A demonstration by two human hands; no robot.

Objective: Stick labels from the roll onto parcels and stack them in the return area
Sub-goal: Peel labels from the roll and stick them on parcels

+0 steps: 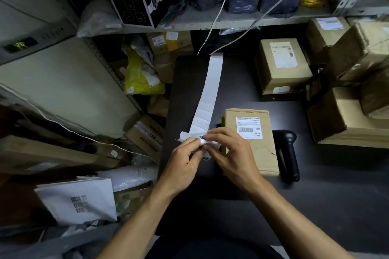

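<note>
Fingertips of the left hand (185, 160) and right hand (229, 149) pinch the near end of the label strip (210, 88), likely peeling one label, while the parcel (252, 149) lies on the tabletop (315, 206) just under the right hand, ready for sticking.

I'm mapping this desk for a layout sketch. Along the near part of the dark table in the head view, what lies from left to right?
left hand → right hand, both pinching the end of the label strip → brown parcel → black barcode scanner → large cardboard box.
</note>
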